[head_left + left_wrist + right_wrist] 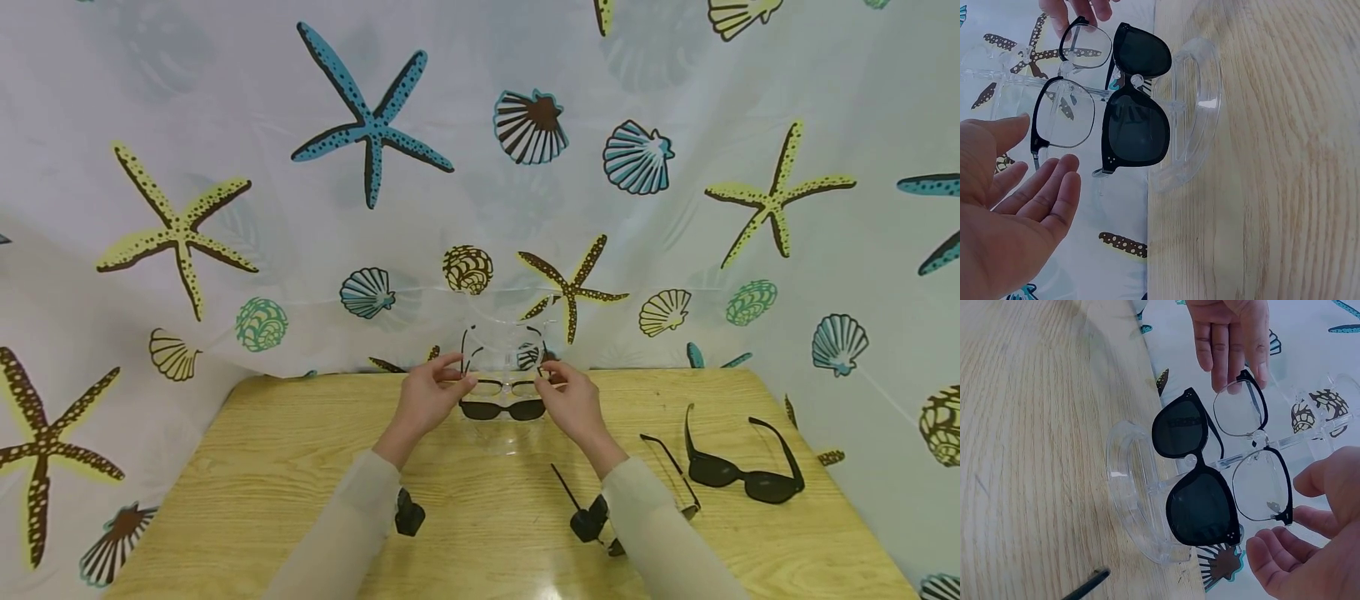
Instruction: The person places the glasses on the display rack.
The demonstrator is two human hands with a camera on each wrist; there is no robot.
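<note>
A clear acrylic display stand [1210,106] holds eyewear on tiers. Black-framed sunglasses [502,409] sit on the lower tier, and clear-lensed glasses with dark upper rims [1254,484] rest just above them. My left hand [429,397] is at the left end of the clear glasses, fingers loosely bent and thumb apart from them. At the right end, my right hand [573,402] has its index fingertip close to or touching the frame's corner, its thumb held away. Whether either hand touches the temples is hard to tell.
On the wooden table [300,483], black sunglasses [742,479] lie open at the right. Another pair [690,507] is partly hidden by my right sleeve [660,517]. A white curtain [450,208] printed with starfish and shells hangs behind the stand.
</note>
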